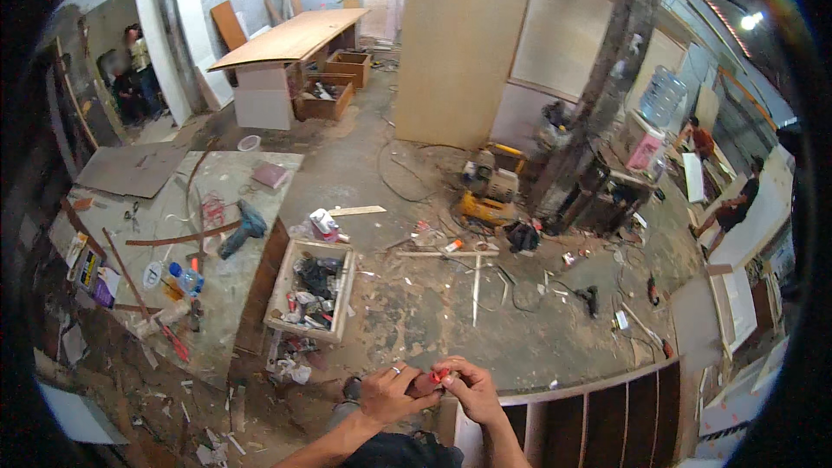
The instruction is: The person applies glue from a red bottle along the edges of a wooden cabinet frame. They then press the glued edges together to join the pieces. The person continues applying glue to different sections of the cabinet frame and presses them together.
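Observation:
Both of my hands meet low in the middle of the head view. My left hand [388,393], with a ring on one finger, is closed around the near end of a small red object [440,375]. The fingertips of my right hand [473,392] pinch the same object from the other side. It is too small and too covered by fingers to tell its kind. Just right of my hands lies the pale edge of a cabinet frame [572,392] with dark brown compartments.
A wooden box [347,295] of bottles and scraps stands ahead-left. Beyond it, a worktable [260,251] carries a power drill [246,227]. A yellow compressor [490,191], cables, another drill [590,299] and wood strips lie on the floor. People work far right.

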Demonstrator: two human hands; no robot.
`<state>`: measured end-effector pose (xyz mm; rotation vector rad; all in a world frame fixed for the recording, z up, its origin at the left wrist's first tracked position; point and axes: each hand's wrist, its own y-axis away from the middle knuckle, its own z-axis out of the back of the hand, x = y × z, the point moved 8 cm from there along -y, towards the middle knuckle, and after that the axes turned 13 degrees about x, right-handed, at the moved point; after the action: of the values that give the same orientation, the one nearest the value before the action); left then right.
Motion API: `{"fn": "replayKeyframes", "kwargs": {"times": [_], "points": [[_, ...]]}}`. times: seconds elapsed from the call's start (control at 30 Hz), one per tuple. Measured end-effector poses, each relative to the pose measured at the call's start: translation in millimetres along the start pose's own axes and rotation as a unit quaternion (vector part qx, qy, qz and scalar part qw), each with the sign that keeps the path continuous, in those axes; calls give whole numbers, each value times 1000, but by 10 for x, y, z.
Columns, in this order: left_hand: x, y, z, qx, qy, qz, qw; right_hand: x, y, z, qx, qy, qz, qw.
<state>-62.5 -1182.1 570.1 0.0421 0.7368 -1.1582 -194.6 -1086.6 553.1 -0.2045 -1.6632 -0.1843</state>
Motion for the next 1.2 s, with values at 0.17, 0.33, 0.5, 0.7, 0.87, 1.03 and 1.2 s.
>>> {"fn": "replayKeyframes", "kwargs": {"times": [0.17, 0.33, 0.5, 0.7, 0.87, 1.03, 1.2], "points": [[836, -150, 287, 50, 70, 83, 993, -197, -851, -376, 9, -41, -28, 999], [1462, -202, 776, -42, 78, 119, 989, -192, -1623, -871, 44, 14, 19, 999], [1969, -251, 872, -7, 140, 222, 965, -330, -2180, -1066, 110, 15, -100, 989], [2350, -373, 642, 67, 391, 252, 883, -493, -2716, -1002, 214, -141, -149, 955], [2393, -641, 509, 3, 525, 154, 837, -380, -2942, -778, 277, -121, -158, 940], [2410, -881, 382, -21, 523, 144, 840, -224, -3075, -541, 292, -118, -142, 938], [2377, -1094, 394, -12, 453, 191, 871, -127, -3155, -372, 297, -75, -118, 945]]}}
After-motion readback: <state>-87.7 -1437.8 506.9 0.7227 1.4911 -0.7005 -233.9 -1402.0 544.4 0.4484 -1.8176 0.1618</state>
